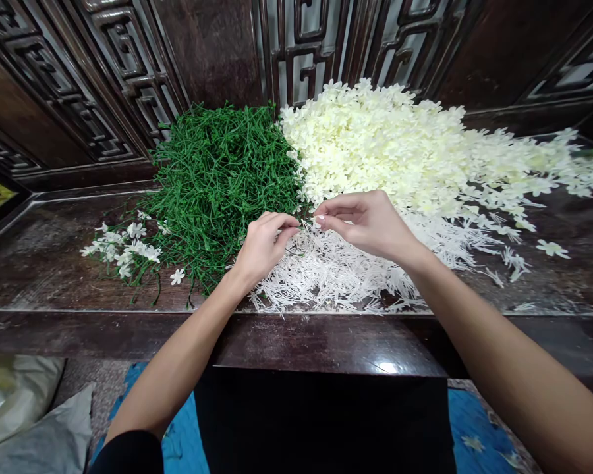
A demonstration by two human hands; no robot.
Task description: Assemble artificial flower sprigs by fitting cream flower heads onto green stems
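Observation:
My left hand [267, 245] is closed in a pinch at the right edge of a heap of green artificial stems [222, 178]. A thin stem shows at its fingertips, partly hidden. Facing it, my right hand [363, 222] pinches a small cream artificial flower [318, 222] between thumb and forefinger. The fingertips of both hands are close together but apart. Below them lies a pile of thin white stamen pieces [331, 273]. Behind my right hand rises a large mound of loose cream flower heads [375, 145].
Several white flowers on green stems [123, 247] lie at the left of the dark wooden bench [54, 263]. A single flower head [552, 248] lies to the right. Carved wooden panels [217, 52] stand behind. Pale bags [44, 421] rest on the floor at lower left.

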